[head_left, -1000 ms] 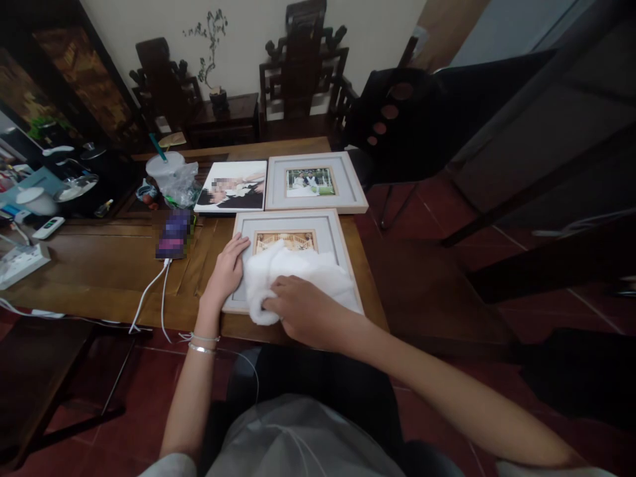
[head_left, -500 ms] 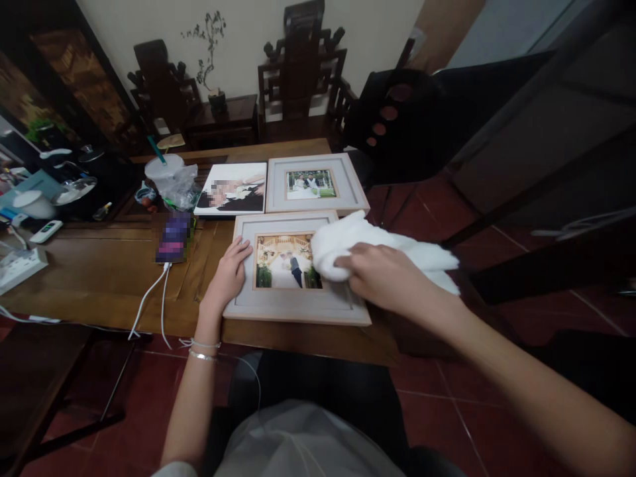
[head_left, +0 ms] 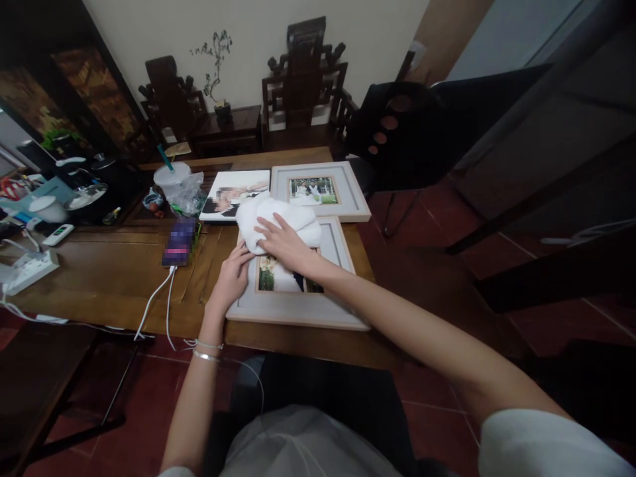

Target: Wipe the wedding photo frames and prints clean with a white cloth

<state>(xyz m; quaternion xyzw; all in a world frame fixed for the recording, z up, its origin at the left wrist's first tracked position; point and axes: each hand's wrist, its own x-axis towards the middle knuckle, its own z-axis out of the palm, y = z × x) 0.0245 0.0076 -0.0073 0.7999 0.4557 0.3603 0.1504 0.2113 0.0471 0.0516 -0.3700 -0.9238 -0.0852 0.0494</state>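
Observation:
A light-wood picture frame (head_left: 298,317) with a wide pale mat lies face up at the table's near edge, with a photo (head_left: 267,277) partly hidden by my right arm. My left hand (head_left: 232,277) rests on its left edge, fingers laid out and holding nothing. A bunched white cloth (head_left: 248,215) covers the frame's upper left part. On the cloth, my right hand (head_left: 285,245) presses down with its fingers spread, not closed around it. The right fingertips are close to the left ones.
Behind lie a second frame (head_left: 355,192) and a white-edged photo panel (head_left: 233,182). To the left are a phone (head_left: 179,242) on a white cable, a lidded cup (head_left: 171,173) with a straw, and a power strip (head_left: 32,271). Dark chairs (head_left: 303,79) stand beyond the table.
My right hand has swept the cloth leftward and away across the frame, from its right side to its upper left. Its fingers went from gripping to spread. My left hand stays on the edge.

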